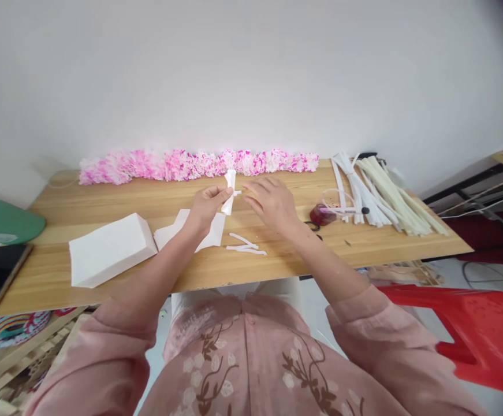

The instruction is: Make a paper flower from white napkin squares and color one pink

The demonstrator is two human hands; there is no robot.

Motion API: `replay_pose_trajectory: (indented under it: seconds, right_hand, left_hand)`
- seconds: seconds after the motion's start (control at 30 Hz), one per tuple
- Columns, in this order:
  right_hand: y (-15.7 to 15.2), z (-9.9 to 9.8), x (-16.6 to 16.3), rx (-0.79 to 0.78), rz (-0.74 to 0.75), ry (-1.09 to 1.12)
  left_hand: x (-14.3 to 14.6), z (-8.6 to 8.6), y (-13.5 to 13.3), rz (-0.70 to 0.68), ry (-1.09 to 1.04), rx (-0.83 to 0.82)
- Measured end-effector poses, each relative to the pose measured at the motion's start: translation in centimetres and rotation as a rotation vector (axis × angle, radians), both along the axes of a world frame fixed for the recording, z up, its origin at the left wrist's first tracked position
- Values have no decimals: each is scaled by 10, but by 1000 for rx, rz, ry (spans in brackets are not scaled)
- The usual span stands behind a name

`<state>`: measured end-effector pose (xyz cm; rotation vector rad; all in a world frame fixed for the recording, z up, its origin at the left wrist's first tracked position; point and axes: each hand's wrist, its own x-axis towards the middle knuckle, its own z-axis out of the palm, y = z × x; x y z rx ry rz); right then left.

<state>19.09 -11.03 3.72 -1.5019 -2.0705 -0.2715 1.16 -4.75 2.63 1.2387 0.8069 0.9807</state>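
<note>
A: Where is the worked piece, and how is it gripped?

B: The white roll (231, 181) is held above the middle of the wooden table (275, 263), tilted slightly from upright. The left hand (207, 208) clamps it between thumb and fingers.

A: And the right hand (274, 203)?

B: Its thumb and fingers stand apart, just beside a short white tab (237, 192) that projects from the roll. Contact appears to be lacking, though the tips are too small to be certain.

A: What lies around the hands?

B: Behind them, a pink-and-white ruffled garland (147, 166) extends along the wall. Beneath and beside the left forearm are white sheets (212, 236), with a white block (110, 248) farther left. Loose white strips (246, 248) lie on the near side, between the forearms.

A: And to the right?

B: A dark red jar (320, 215) (a pen-like tool (350, 211) lies near it), then a bundle of white strips (359, 193) and a bundle of cream strips (401, 199). A red stool (489, 329) stands below the table.
</note>
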Motion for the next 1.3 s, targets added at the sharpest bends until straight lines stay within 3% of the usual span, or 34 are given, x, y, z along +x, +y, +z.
replay_pose_trajectory:
  seconds: [0.3,0.43,0.57,0.73,0.83,0.93,1.07,1.2,1.3]
  right_hand:
    - [3,1,-13,128,1,-129]
    - [3,-6,-19,111,-50,-35]
    - [3,-13,-34,-15,-163,400]
    - [3,-4,-44,-500,-35,1359]
    - [3,0,-38,-739,74,1626]
    - [6,-5,-26,-733,60,1445]
    - [6,-15,-10,-322,-45,720]
    - [2,-14,-8,-30,-19,152]
    - [3,-8,-14,40,12,-37]
  left_hand:
    - [0,-3,-2,-33,-34,-71]
    - [1,-4,-2,-45,-43,-59]
    - [2,-4,-4,-18,6,36]
    - [-7,5,-6,122,278,614]
    - [-10,9,-5,123,344,791]
    - [-8,6,-1,123,280,575]
    - [-3,-3,4,112,87,109]
    - [-4,-4,4,100,22,24]
    - [-5,-3,2,68,4,-5]
